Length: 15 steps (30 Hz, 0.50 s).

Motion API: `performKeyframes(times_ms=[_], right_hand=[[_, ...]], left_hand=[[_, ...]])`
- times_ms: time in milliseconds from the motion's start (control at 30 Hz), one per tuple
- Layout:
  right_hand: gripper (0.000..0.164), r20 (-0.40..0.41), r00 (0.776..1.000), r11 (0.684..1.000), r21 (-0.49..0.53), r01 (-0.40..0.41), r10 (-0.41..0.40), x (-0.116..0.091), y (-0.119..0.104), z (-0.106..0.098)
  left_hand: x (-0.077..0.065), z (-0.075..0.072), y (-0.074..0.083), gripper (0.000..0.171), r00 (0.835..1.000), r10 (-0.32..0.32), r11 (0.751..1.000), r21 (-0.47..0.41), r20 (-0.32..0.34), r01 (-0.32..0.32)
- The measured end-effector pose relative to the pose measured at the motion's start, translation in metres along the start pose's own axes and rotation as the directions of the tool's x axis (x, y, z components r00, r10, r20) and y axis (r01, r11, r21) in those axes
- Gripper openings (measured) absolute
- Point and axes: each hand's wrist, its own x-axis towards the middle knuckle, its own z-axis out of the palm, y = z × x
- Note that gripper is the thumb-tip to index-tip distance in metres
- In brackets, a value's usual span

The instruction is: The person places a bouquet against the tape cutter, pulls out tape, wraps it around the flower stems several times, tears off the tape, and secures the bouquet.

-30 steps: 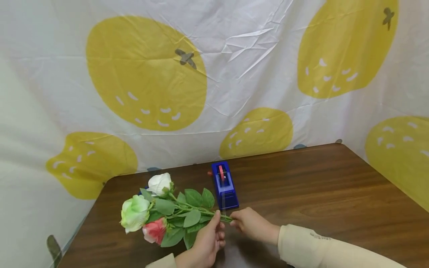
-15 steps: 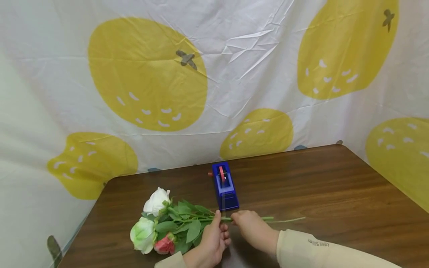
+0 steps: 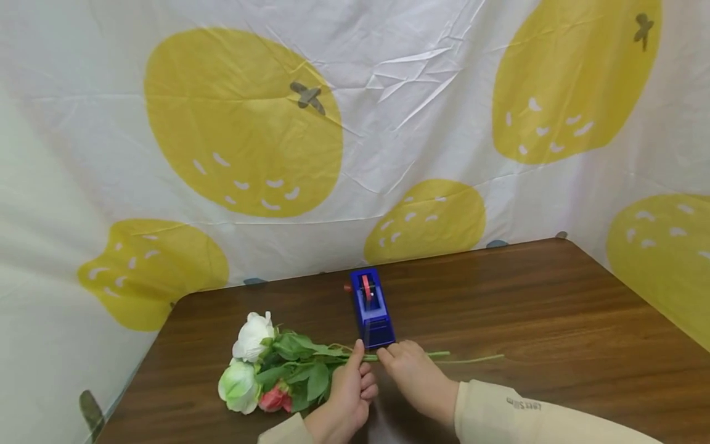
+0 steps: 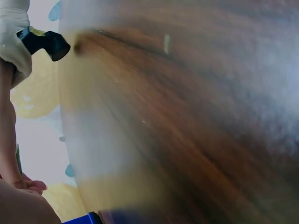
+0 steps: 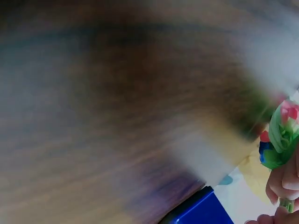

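Left hand (image 3: 349, 391) curls round, right hand (image 3: 418, 379) pinches, the stems of a leafy white, pale-green and red rose bouquet (image 3: 299, 373) toward 9 o'clock | brown wood-grain table (image 3: 527, 308) beneath | blue oblong tape dispenser (image 3: 375, 312), 12 o'clock | white lemon-print cloth (image 3: 383, 142) beyond

flower stems (image 3: 440, 354): partly covered | blue dispenser (image 5: 204, 208): cropped, wrist views | sleeve lettering (image 3: 524, 404): unreadable

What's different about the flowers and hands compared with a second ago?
The white bloom, green-white bloom and pink bloom have shifted nearer the person. Stem ends now stick out rightward past the right hand; earlier none showed there. The left hand and right hand stay at the stems. The blue tape dispenser hasn't moved.
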Motion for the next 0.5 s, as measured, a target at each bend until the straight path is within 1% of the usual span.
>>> performKeyframes(times_ms=[100,167,267,400,500], right_hand=[[0.021,0.022,1.000,1.000,0.018,0.002,-0.002,0.003,0.001,-0.003],[0.021,0.030,1.000,1.000,0.018,0.007,-0.007,0.005,0.001,-0.005],[0.020,0.062,0.998,0.999,0.032,-0.009,0.007,0.005,0.001,-0.007],[0.018,0.115,0.992,0.996,0.069,-0.049,0.041,0.001,-0.001,-0.008],[0.017,0.152,0.987,0.993,0.087,-0.074,0.060,-0.001,-0.002,-0.011]], left_hand=[[0.002,-0.003,0.004,0.035,1.000,-0.005,1.000,-0.025,0.018,0.006],[0.003,-0.005,0.006,0.035,1.000,-0.003,1.000,-0.028,0.029,0.004],[0.004,-0.008,0.007,0.038,0.999,-0.009,1.000,-0.018,0.043,0.009],[0.004,-0.012,0.007,0.038,0.996,-0.033,0.999,0.024,0.083,0.031],[0.001,-0.015,0.007,0.035,0.991,-0.047,0.997,0.072,0.126,0.038]])
